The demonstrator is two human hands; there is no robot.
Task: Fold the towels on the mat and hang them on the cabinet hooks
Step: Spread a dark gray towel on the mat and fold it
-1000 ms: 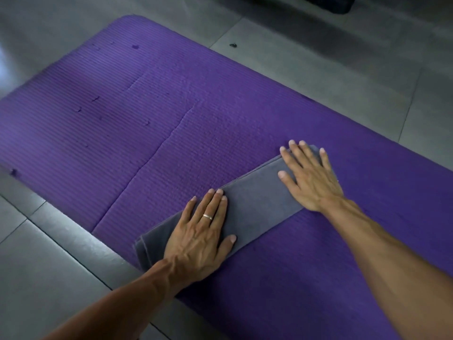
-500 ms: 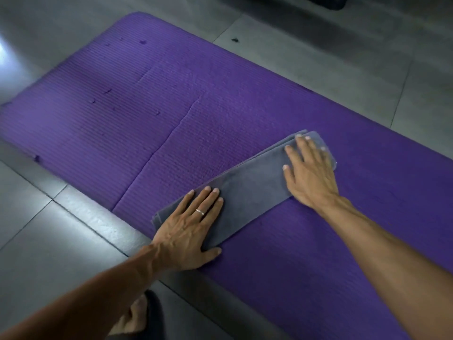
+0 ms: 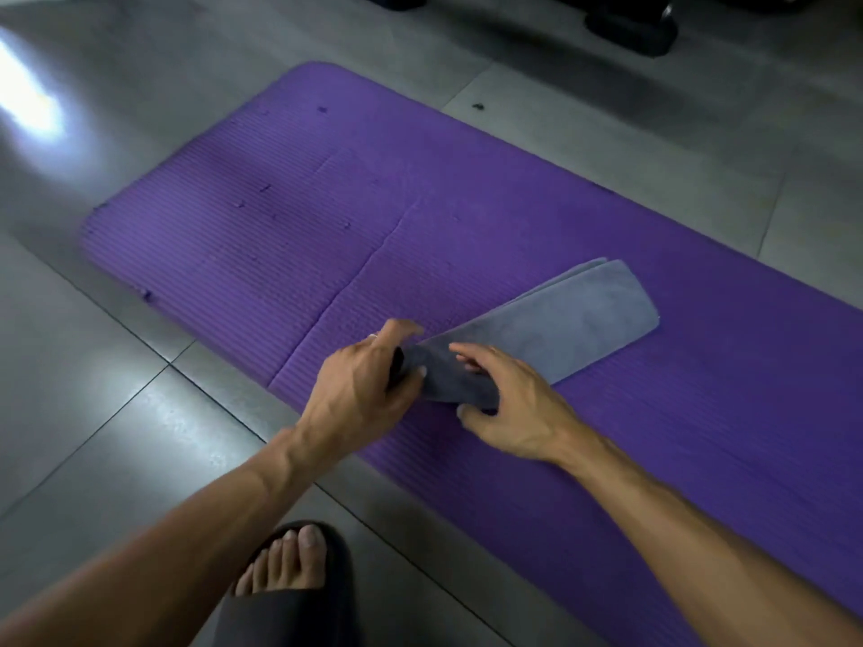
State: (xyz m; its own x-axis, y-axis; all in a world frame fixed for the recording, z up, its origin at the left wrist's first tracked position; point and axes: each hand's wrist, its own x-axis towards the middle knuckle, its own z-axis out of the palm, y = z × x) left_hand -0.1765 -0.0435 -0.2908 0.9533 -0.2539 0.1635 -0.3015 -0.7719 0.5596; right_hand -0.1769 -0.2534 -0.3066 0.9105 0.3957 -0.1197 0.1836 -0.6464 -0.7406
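A grey towel (image 3: pixel 555 326), folded into a long narrow strip, lies diagonally on the purple mat (image 3: pixel 289 217). Its far end rests flat on the mat; its near end is lifted off it. My left hand (image 3: pixel 364 380) grips that near end, thumb on top and fingers curled round the edge. My right hand (image 3: pixel 509 408) pinches the same end from the right side, thumb beneath and fingers over the cloth. The cabinet hooks are out of view.
Grey tiled floor (image 3: pixel 93 413) surrounds the mat. My foot in a dark slide sandal (image 3: pixel 289 581) stands on the tiles just in front of the mat. Dark objects (image 3: pixel 630 25) sit at the top edge of the view.
Both hands left their flat press on the towel. The right hand moved from the far end to the near end, and both now grip and lift that end. The view has pulled back.
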